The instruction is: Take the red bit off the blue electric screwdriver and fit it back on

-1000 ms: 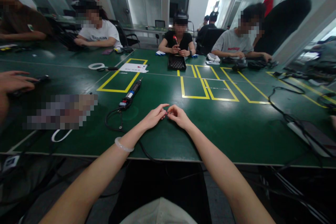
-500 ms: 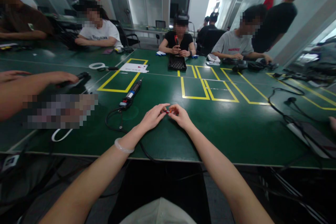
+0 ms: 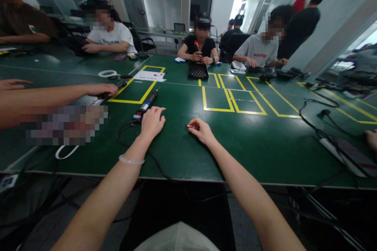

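My left hand (image 3: 153,122) is over the table right beside a corded electric screwdriver (image 3: 146,105), its fingers loosely stretched and holding nothing that I can see. The screwdriver lies slantwise with its tip pointing away, and its black cable runs toward me past my wrist. Between the thumb and fingers of my right hand (image 3: 203,131) is a small red and orange piece (image 3: 187,126), mostly hidden by the fingertips and too small to identify. That hand stays low over the green tabletop (image 3: 182,153).
A co-worker's hand (image 3: 108,90) grips a dark tool at left. Yellow tape frames (image 3: 219,109) mark the table, with a white paper sheet (image 3: 149,75) on one. A black tray (image 3: 198,71) sits across from me. Black cables (image 3: 306,119) lie at right.
My left hand has let go of the small piece and moved left to the screwdriver. The right hand still holds the piece. At left, the co-worker's hand has moved right with its tool.
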`<state>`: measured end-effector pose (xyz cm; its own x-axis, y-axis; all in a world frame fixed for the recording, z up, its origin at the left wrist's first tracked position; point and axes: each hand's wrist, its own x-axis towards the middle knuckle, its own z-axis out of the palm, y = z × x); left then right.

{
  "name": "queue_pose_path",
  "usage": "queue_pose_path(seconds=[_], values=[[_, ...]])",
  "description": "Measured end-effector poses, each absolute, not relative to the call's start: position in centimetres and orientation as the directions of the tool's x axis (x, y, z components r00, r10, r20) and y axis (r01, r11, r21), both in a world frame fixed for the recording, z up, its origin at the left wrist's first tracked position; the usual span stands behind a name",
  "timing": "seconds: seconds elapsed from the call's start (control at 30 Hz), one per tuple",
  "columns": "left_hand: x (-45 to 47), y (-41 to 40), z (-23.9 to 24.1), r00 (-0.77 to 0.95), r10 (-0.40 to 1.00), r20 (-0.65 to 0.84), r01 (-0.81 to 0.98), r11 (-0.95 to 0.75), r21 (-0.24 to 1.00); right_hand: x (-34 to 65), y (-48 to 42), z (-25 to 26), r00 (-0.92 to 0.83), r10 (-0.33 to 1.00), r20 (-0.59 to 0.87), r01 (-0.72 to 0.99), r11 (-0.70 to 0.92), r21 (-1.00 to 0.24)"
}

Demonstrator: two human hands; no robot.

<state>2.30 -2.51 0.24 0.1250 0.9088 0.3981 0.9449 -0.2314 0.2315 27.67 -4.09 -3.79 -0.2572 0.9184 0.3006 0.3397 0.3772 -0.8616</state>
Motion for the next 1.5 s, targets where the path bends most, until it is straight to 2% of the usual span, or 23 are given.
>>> queue_pose_path(seconds=[0.1, 0.17, 0.27, 0.37, 0.6, 0.87, 1.17, 1.3, 1.5], values=[[-0.3, -2.2, 0.7, -0.089, 0.916, 0.392, 0.986, 0.025, 0.166, 27.6, -4.2, -3.7, -0.25, 0.924, 0.29, 0.344, 0.365, -0.865], [-1.8, -2.0, 0.9, -0.181, 0.932, 0.314, 0.976, 0.132, 0.171, 27.6, -4.2, -3.6, -0.251, 0.926, 0.281, 0.343, 0.356, -0.869], [-3.2, -1.6, 1.1, -0.223, 0.965, 0.139, 0.961, 0.193, 0.197, 27.5, -4.2, -3.6, -0.249, 0.928, 0.279, 0.345, 0.354, -0.869], [-3.6, -1.3, 1.2, -0.213, 0.973, 0.087, 0.96, 0.191, 0.207, 27.5, -4.3, -3.6, -0.257, 0.926, 0.275, 0.354, 0.355, -0.865], [-0.6, -1.7, 1.1, -0.129, 0.984, 0.126, 0.979, 0.106, 0.177, 27.4, -4.3, -3.5, -0.251, 0.918, 0.306, 0.369, 0.383, -0.847], [4.8, -3.6, 0.6, 0.124, 0.979, 0.161, 0.981, -0.145, 0.126, 27.2, -4.4, -3.7, -0.257, 0.916, 0.308, 0.314, 0.381, -0.87], [8.0, -5.3, 0.2, 0.379, 0.912, 0.154, 0.898, -0.403, 0.175, 27.3, -4.3, -3.9, -0.303, 0.864, 0.403, 0.401, 0.499, -0.768], [8.3, -5.4, 0.2, 0.426, 0.892, 0.151, 0.875, -0.449, 0.181, 27.2, -4.5, -3.9, -0.338, 0.863, 0.377, 0.47, 0.501, -0.727], [8.3, -5.5, 0.4, 0.42, 0.895, 0.149, 0.878, -0.442, 0.182, 26.8, -4.4, -3.9, -0.301, 0.857, 0.418, 0.502, 0.515, -0.695]])
